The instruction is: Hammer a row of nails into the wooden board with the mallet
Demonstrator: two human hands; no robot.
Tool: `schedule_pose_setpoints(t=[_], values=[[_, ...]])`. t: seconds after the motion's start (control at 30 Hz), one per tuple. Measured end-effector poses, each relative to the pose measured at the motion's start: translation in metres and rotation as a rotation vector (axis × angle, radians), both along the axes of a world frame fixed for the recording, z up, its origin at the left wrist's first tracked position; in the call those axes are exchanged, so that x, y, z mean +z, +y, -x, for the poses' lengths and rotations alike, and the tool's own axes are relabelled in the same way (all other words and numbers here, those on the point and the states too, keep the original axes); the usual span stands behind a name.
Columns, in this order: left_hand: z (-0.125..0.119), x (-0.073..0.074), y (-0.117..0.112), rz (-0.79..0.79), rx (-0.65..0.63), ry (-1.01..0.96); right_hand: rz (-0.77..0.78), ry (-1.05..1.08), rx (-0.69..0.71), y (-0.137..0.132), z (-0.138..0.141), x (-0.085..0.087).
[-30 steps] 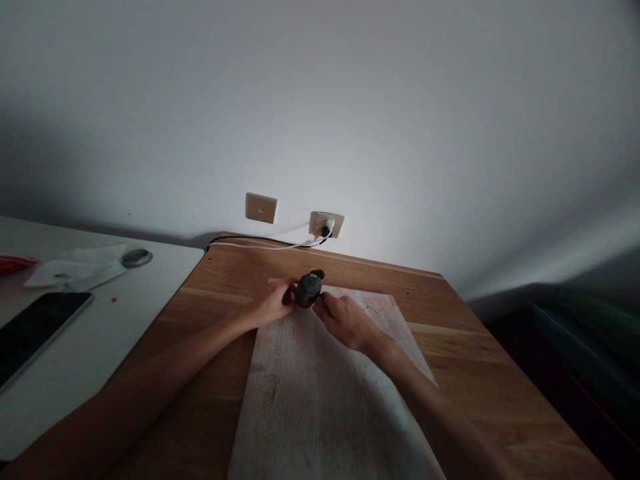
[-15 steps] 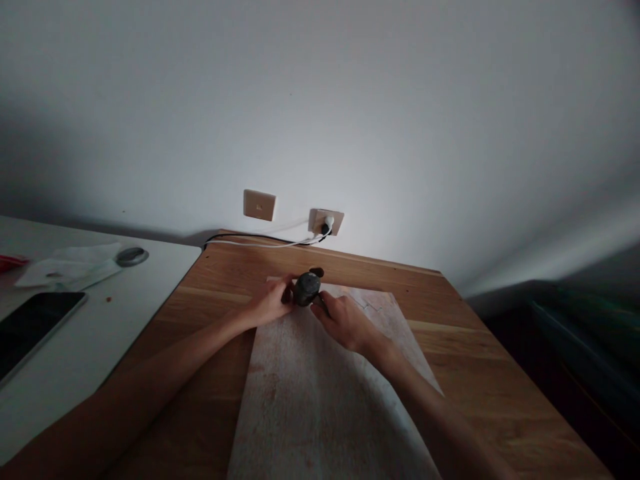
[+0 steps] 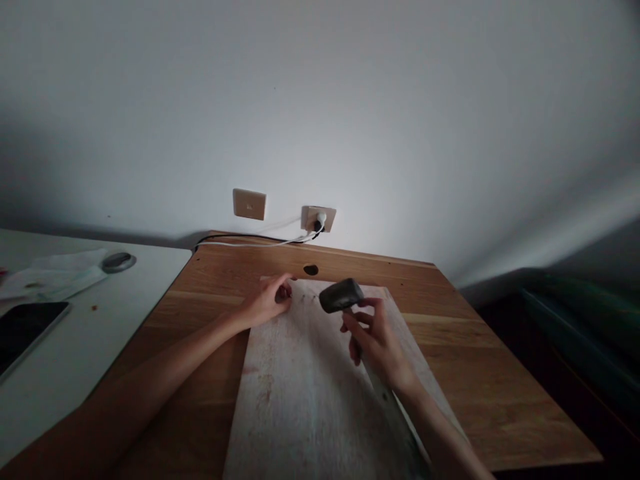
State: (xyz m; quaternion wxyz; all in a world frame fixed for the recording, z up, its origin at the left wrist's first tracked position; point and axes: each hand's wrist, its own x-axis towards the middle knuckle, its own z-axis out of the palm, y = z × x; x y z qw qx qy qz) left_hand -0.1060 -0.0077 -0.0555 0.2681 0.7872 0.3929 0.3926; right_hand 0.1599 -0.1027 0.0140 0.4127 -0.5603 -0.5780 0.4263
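My right hand (image 3: 377, 340) is wrapped round a hammer (image 3: 342, 295) just below its dark, blocky head, and the long handle slants back beside my forearm. The head is raised over the far part of a pale, whitish wooden board (image 3: 280, 400). At the board's far left corner rests my left hand (image 3: 270, 300), its fingers curled in; whatever may be between them is hidden. Between the two hands, thin small nails (image 3: 303, 296) seem to stand in the board, too small to make out well.
Under the board is a brown wooden table (image 3: 500, 387) with a dark round hole (image 3: 311, 269) near its back edge. Cables (image 3: 260, 241) run to a wall socket (image 3: 319, 219). On a white table (image 3: 105, 320) at left lie a phone (image 3: 30, 330) and crumpled tissue (image 3: 60, 273).
The hammer head has lifted off and moved right with my right hand, showing the spot between my hands. My left hand stays near the board's far left corner. The view has shifted slightly.
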Motion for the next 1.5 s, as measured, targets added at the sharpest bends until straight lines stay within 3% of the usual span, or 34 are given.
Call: schedule_pose_setpoints(t=[0.13,0.23,0.3,0.43,0.6,0.77,0.93,1.17,1.5], values=[[0.0,-0.001,0.001,-0.018,-0.018,-0.014,0.022,0.278,-0.227,-0.035,-0.041,-0.012],[0.0,-0.002,0.002,-0.039,-0.005,0.005,0.075,0.264,-0.299,-0.054,-0.065,-0.019],[0.001,-0.002,0.003,-0.045,-0.007,0.018,0.088,0.147,-0.274,-0.061,-0.073,-0.021],[0.002,0.001,0.002,-0.074,-0.011,0.038,0.058,-0.12,-0.084,-0.063,-0.071,-0.014],[0.003,0.007,0.002,-0.142,0.044,0.085,-0.167,-0.422,0.017,-0.075,-0.055,-0.009],[0.011,0.005,0.014,-0.239,0.212,0.114,-0.543,-0.649,0.072,-0.117,-0.049,-0.037],[0.018,-0.002,0.026,-0.26,0.333,0.05,-0.66,-0.918,0.119,-0.138,-0.055,-0.057],[0.02,-0.003,0.028,-0.243,0.354,0.044,-0.541,-1.054,0.117,-0.134,-0.069,-0.06],[0.023,-0.009,0.033,-0.254,0.316,0.034,-0.462,-1.167,0.097,-0.123,-0.135,-0.066]])
